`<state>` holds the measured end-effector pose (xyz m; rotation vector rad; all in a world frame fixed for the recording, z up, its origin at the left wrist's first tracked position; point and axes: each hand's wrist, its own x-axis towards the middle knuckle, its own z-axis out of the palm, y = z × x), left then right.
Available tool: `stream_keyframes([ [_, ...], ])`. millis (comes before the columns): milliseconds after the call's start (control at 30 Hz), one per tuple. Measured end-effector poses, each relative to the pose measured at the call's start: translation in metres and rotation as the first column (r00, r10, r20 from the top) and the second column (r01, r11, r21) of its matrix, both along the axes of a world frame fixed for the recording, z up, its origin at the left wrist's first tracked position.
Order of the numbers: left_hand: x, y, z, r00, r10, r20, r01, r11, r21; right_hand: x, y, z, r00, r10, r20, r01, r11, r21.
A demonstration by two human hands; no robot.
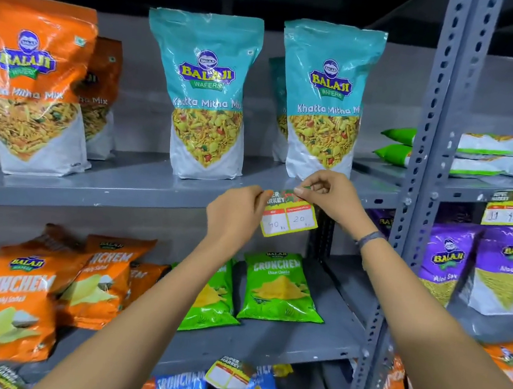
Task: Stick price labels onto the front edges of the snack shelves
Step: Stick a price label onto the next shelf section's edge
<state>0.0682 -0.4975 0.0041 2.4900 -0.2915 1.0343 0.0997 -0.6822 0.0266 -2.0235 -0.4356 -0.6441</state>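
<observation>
A yellow-edged price label (289, 218) with handwritten numbers hangs against the front edge of the upper grey shelf (92, 191), below the right teal snack bag (326, 104). My left hand (235, 220) pinches the label's top left corner. My right hand (332, 193) pinches its top right corner. Another label (229, 376) hangs on the front edge of the lower shelf (296, 352), and a third label (505, 212) sits on the neighbouring rack's shelf edge at the right.
Teal (208, 95) and orange (34, 79) snack bags stand on the upper shelf. Orange (10, 299) and green (280, 287) chip packets lie on the lower shelf. A perforated grey upright (422, 179) divides the racks; purple bags (505, 268) stand to its right.
</observation>
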Motion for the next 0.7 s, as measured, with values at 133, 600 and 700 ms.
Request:
stream_keyframes([
  [133,0.006,0.007,-0.008,0.998,0.060,-0.021,-0.056,0.987,0.149,-0.005,-0.005,-0.009,1.000,0.025,-0.016,-0.026,0.996,-0.085],
  [600,0.012,0.000,0.015,0.983,0.168,0.071,-0.181,0.942,0.284,0.003,0.002,-0.015,0.994,-0.075,0.078,0.068,0.993,0.093],
  [700,0.014,-0.003,0.019,0.983,0.167,0.078,-0.183,0.940,0.287,0.004,0.005,-0.016,0.991,-0.098,0.088,0.087,0.989,0.116],
])
